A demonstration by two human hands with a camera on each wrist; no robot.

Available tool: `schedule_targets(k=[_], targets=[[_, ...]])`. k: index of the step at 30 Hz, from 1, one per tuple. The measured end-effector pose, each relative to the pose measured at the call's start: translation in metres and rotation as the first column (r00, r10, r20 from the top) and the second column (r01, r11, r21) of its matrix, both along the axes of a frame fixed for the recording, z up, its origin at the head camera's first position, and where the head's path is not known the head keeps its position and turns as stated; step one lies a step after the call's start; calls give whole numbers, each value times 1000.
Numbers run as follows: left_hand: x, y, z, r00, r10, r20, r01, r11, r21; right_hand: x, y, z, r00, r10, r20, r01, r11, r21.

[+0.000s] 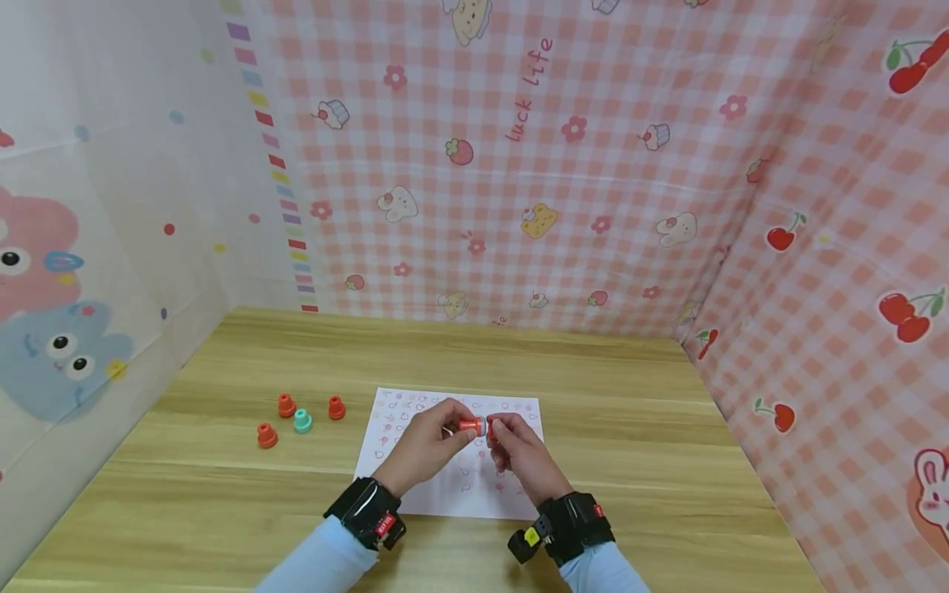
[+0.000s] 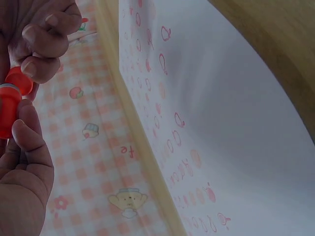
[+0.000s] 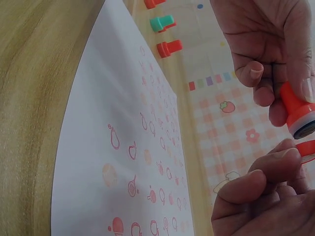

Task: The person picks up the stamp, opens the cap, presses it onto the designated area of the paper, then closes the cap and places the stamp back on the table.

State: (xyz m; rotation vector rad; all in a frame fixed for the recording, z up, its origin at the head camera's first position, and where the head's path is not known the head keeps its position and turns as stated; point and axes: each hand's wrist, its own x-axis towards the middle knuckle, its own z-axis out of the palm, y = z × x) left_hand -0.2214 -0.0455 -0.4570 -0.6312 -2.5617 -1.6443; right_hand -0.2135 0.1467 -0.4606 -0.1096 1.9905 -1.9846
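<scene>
Two hands meeting above the stamped paper sheet [image 1: 452,486] on the wooden table [image 1: 630,428]: left hand [image 1: 426,445] pinching an orange stamp [image 1: 469,425], right hand [image 1: 519,449] pinching its orange cap [image 1: 490,428] just beside the stamp's face. Cap mostly hidden by fingers in the head view, cut off at the frame edge in the right wrist view. Only there visible: the stamp's pale rim. Left of the sheet, three orange stamps [image 1: 286,405] and one teal stamp [image 1: 302,421].

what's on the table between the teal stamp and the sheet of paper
One small orange stamp stands between the teal stamp and the white printed paper sheet; otherwise bare wood, in the head view.
</scene>
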Motion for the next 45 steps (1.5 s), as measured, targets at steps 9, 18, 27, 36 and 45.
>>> schedule_targets(k=[9, 18, 27, 36, 45], targets=[[-2, 3, -3, 999, -28, -30, 28, 999, -27, -2, 0, -2, 1000, 23, 6, -22, 1000, -6], [-2, 5, -1, 999, -25, -35, 23, 999, -45, -3, -1, -3, 999, 41, -18, -41, 999, -17], [1, 15, 5, 1000, 3, 0, -2, 999, 34, -3, 0, 0, 997, -10, -77, 6, 999, -47], [-1, 19, 9, 998, 35, 48, -38, 997, 68, -3, -5, -1, 995, -46, -93, 40, 997, -70], [-11, 15, 15, 1000, -19, -18, 18, 999, -50, -7, -8, -2, 992, -88, -85, 84, 995, -51]])
